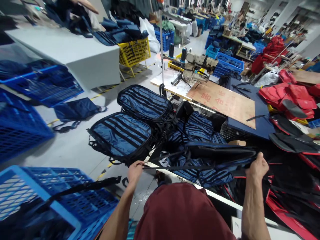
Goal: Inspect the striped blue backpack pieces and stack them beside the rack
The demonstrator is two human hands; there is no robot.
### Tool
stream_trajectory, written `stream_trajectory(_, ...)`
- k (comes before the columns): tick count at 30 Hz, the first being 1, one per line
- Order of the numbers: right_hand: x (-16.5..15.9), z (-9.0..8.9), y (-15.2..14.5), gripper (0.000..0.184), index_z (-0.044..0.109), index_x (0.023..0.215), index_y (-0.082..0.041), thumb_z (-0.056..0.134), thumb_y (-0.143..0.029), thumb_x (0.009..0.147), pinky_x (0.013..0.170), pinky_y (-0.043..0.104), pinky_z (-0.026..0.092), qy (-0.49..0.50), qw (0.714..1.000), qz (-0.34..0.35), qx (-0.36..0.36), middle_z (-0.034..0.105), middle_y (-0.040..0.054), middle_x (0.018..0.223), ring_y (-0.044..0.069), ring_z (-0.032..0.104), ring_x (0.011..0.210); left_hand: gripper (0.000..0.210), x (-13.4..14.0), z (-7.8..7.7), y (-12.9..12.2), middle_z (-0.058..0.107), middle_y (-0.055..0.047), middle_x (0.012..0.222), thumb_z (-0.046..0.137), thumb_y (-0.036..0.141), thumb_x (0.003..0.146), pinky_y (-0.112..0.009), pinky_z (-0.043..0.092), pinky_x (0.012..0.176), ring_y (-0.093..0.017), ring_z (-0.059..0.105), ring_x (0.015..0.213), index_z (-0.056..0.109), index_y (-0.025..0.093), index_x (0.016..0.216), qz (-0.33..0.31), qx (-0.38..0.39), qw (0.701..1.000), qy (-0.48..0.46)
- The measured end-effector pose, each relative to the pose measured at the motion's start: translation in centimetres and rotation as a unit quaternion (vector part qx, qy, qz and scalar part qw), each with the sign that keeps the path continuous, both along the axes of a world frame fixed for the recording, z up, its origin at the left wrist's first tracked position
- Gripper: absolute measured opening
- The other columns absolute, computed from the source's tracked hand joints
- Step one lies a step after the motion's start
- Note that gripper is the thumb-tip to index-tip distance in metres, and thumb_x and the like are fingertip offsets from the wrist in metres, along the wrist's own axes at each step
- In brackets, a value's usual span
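i am holding a navy backpack panel (220, 156) stretched out in front of me, just above the edge of the desk (225, 200). my right hand (256, 166) is clenching its right end, and my left hand (135, 170) is pinching the black strap (160, 166) running off its left end. more striped navy panels (125, 133) are lying piled just beyond, and a blue crate (62, 186) is sitting by my left arm.

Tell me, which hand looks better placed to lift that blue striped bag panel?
Probably the right hand: it grips the edge of the blue striped fabric bag panel, while the left hand only pinches a thin black strap.
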State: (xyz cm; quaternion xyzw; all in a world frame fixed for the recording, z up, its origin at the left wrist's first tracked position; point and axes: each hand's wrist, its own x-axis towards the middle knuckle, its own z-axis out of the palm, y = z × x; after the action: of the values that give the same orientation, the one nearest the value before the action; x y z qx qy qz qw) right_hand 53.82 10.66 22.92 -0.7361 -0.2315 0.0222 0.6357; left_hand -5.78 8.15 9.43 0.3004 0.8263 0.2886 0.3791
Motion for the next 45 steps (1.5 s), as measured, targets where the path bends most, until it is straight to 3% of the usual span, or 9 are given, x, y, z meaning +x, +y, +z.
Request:
stream_trajectory(7,6.3,-1.2,-0.7,0.054,0.04,0.067,-0.028,0.076,-0.063,0.087,0.052,0.03,0.04,0.073,0.992,-0.066,0.074,0.037,-0.0057,0.067,0.015,0.037,0.061,0.028,0.4,-1.6,-0.7,0.077,-0.006,0.084,0.058,0.024,0.063,-0.036,0.065,0.08,-0.027,0.078,0.092,0.068,0.019,0.089,0.068,-0.005,0.994,-0.083)
stream_trajectory(14,4.3,4.1,-1.7,0.065,0.04,0.069,-0.026,0.073,-0.079,0.088,0.06,0.03,0.036,-0.033,0.994,0.004,0.106,0.033,-0.007,0.07,0.013,0.03,0.065,0.067,5.4,-1.3,0.3,0.08,-0.015,0.123,0.09,0.031,0.05,-0.045,0.064,0.094,-0.039,0.075,0.121,0.076,0.019,0.115,-0.116,-0.019,0.98,-0.158)
stream_trajectory(20,-5.8,8.2,-2.4,0.062,0.052,0.076,-0.022,0.056,-0.077,0.105,0.064,0.029,0.034,-0.136,0.979,0.152,0.021,0.04,-0.0048,0.072,0.015,0.037,0.068,0.071,17.5,7.1,4.4,0.075,-0.017,0.135,0.078,0.073,0.084,-0.049,0.057,0.112,-0.036,0.07,0.132,0.075,0.021,0.132,-0.319,0.107,0.898,-0.284)
stream_trajectory(24,-12.9,6.4,-2.8,0.056,0.061,0.086,-0.022,0.05,-0.071,0.11,0.073,0.031,0.042,-0.127,0.972,0.197,-0.014,0.053,0.0004,0.08,0.019,0.048,0.077,0.067,24.8,15.0,5.3,0.072,-0.018,0.141,0.067,0.073,0.097,-0.044,0.058,0.107,-0.033,0.069,0.131,0.073,0.02,0.138,-0.369,0.163,0.808,-0.429)
stream_trajectory(27,-15.3,4.8,-2.3,0.054,0.056,0.087,-0.023,0.047,-0.071,0.11,0.074,0.032,0.042,-0.066,0.982,0.179,-0.019,0.051,0.0001,0.081,0.02,0.046,0.078,0.066,26.2,17.3,4.1,0.077,-0.009,0.122,0.092,0.055,0.08,-0.039,0.056,0.103,-0.028,0.072,0.114,0.072,0.027,0.136,-0.508,0.202,0.776,-0.315)
stream_trajectory(31,-14.5,3.6,-0.8,0.056,0.04,0.081,-0.026,0.047,-0.075,0.108,0.066,0.03,0.036,0.03,0.994,0.104,0.009,0.034,-0.0044,0.077,0.017,0.034,0.072,0.037,24.4,16.0,0.8,0.077,-0.005,0.106,0.086,0.05,0.087,-0.038,0.054,0.093,-0.028,0.071,0.099,0.075,0.03,0.115,-0.598,0.181,0.772,-0.111)
stream_trajectory(40,-9.2,-3.7,-2.6,0.045,0.048,0.085,-0.027,0.066,-0.068,0.086,0.078,0.037,0.046,-0.028,0.945,0.279,-0.166,0.049,-0.0025,0.08,0.023,0.051,0.079,0.027,19.6,13.1,-1.7,0.078,-0.005,0.129,0.055,0.032,0.108,-0.045,0.05,0.122,-0.026,0.073,0.124,0.063,0.034,0.134,-0.675,0.284,0.68,0.031)
stream_trajectory(42,-8.5,-4.3,-3.7,0.039,0.055,0.091,-0.026,0.07,-0.061,0.083,0.095,0.043,0.049,-0.053,0.903,0.386,-0.179,0.06,0.0031,0.095,0.029,0.059,0.097,0.039,18.8,10.9,-2.2,0.079,-0.006,0.136,0.061,0.032,0.105,-0.044,0.054,0.121,-0.028,0.074,0.128,0.061,0.038,0.143,-0.683,0.326,0.652,0.048)
stream_trajectory(45,-8.3,-3.8,-6.0,0.032,0.064,0.093,-0.024,0.061,-0.056,0.097,0.105,0.043,0.045,-0.005,0.76,0.615,-0.213,0.067,0.005,0.104,0.028,0.062,0.11,0.037,16.9,7.6,-2.3,0.083,-0.005,0.126,0.069,0.035,0.099,-0.042,0.063,0.108,-0.03,0.079,0.117,0.068,0.04,0.136,-0.676,0.37,0.631,0.091)
